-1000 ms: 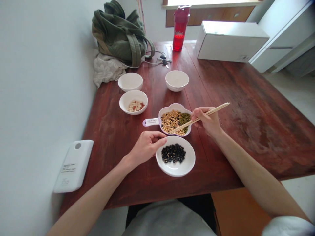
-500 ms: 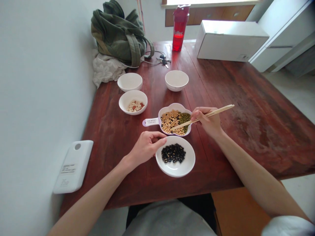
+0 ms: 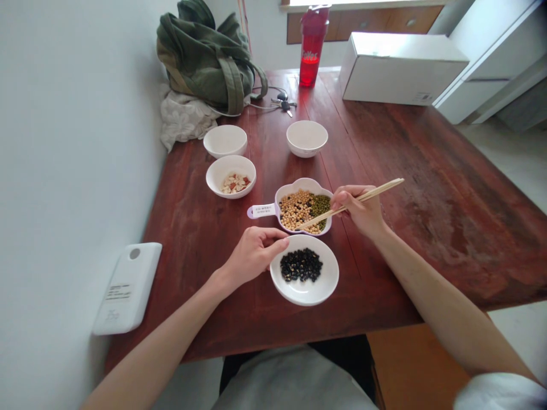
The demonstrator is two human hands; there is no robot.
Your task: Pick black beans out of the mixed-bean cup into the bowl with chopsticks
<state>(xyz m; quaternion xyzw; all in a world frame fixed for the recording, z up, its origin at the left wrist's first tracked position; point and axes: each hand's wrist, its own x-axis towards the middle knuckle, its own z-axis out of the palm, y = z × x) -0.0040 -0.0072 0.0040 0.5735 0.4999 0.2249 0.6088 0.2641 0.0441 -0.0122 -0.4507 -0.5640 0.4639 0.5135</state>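
My right hand (image 3: 361, 210) is closed around a pair of wooden chopsticks (image 3: 376, 191). Their tips reach down among the yellow soybeans (image 3: 293, 210) near the front rim of a flower-shaped dish (image 3: 261, 211) with a labelled handle. Green mung beans (image 3: 321, 205) fill the dish's right side, and a few dark beans show among the soybeans. Just in front stands a white bowl (image 3: 305, 295) of black beans (image 3: 301, 265). My left hand (image 3: 256, 254) grips this bowl's left rim, thumb on top, with the other fingers partly hidden.
Behind the dish are a white bowl (image 3: 213, 179) of nut pieces and two more white bowls, one left (image 3: 225, 142), one right (image 3: 306, 139). A green bag (image 3: 205, 62), keys (image 3: 285, 105), a red bottle (image 3: 311, 51) and a white box (image 3: 397, 74) stand farther back. A white device (image 3: 128, 290) lies left.
The chopstick tips have shifted slightly within the soybeans toward the dish's front rim, and their rear ends have moved a little left. My left hand keeps its place on the bowl.
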